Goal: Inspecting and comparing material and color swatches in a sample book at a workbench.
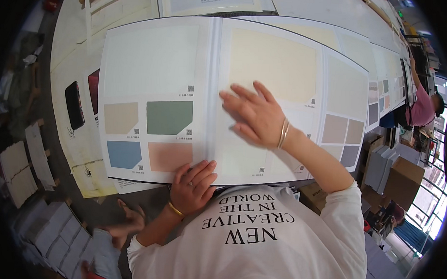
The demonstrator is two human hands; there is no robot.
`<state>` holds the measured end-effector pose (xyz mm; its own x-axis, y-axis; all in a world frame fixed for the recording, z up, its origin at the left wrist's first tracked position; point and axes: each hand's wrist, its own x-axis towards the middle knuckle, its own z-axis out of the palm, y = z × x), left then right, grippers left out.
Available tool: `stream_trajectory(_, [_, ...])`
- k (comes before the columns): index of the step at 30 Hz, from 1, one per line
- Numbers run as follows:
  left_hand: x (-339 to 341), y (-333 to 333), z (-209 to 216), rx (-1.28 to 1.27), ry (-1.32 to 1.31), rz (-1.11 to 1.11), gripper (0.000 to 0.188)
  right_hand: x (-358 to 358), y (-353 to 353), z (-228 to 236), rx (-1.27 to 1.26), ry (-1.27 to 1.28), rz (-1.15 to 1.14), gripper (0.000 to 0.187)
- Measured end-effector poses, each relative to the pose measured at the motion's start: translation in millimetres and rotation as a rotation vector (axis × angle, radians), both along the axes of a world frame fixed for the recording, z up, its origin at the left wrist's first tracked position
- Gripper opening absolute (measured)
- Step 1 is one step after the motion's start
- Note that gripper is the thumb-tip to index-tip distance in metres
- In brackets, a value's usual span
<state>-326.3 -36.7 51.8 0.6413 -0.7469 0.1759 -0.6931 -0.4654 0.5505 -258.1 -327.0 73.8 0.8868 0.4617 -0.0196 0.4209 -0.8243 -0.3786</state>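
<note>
A large colour sample book (213,97) lies open on the table in front of me. Its left page carries a pale swatch on top, with beige, green (169,117), blue (123,154) and pink (169,155) ones below. My right hand (254,113) reaches over the right page with fingers spread, beside the centre fold and partly over a big cream swatch (275,57). Along the near edge, my left hand (195,185) rests its outstretched fingers on the book, next to the pink swatch. Neither hand holds anything.
Further similar sample books (385,86) lie open to the right and behind. A dark phone (75,106) is on the table at left. Cardboard boxes (404,178) and white stacks (57,237) stand nearby. A person in pink (420,104) works at the far right; another person's limbs (109,248) show lower left.
</note>
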Motion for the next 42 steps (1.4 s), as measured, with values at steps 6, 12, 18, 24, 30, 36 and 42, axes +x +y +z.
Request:
stream_trajectory(6, [1, -1, 0, -0.013, -0.007, 0.000, 0.028, 98, -22, -18, -0.029, -0.164, -0.175, 0.042])
stream_trajectory(12, [-2, -2, -1, -0.030, 0.011, 0.029, 0.032, 130, -33, -26, -0.013, -0.201, -0.224, 0.047])
stream_trajectory(18, [-5, 2, 1, -0.058, 0.071, 0.039, 0.045, 69, -25, -10, 0.043, -0.065, 0.086, 0.054])
stream_trajectory(24, [-1, 1, 1, -0.096, 0.115, 0.052, 0.060, -9, 10, -4, 0.086, 0.071, 0.250, 0.063])
stream_trajectory(30, [-4, -1, -4, -0.151, 0.112, 0.095, 0.069, -94, 44, 2, 0.191, 0.234, 0.354, 0.074])
stream_trajectory(36, [-3, -5, 5, -0.047, 0.087, 0.091, 0.066, -134, 61, 0, 0.220, 0.253, 0.310, 0.074])
stream_trajectory(42, [-1, -4, 11, 0.057, -0.008, -0.003, 0.057, -130, 53, 4, 0.520, 0.349, 0.221, 0.069])
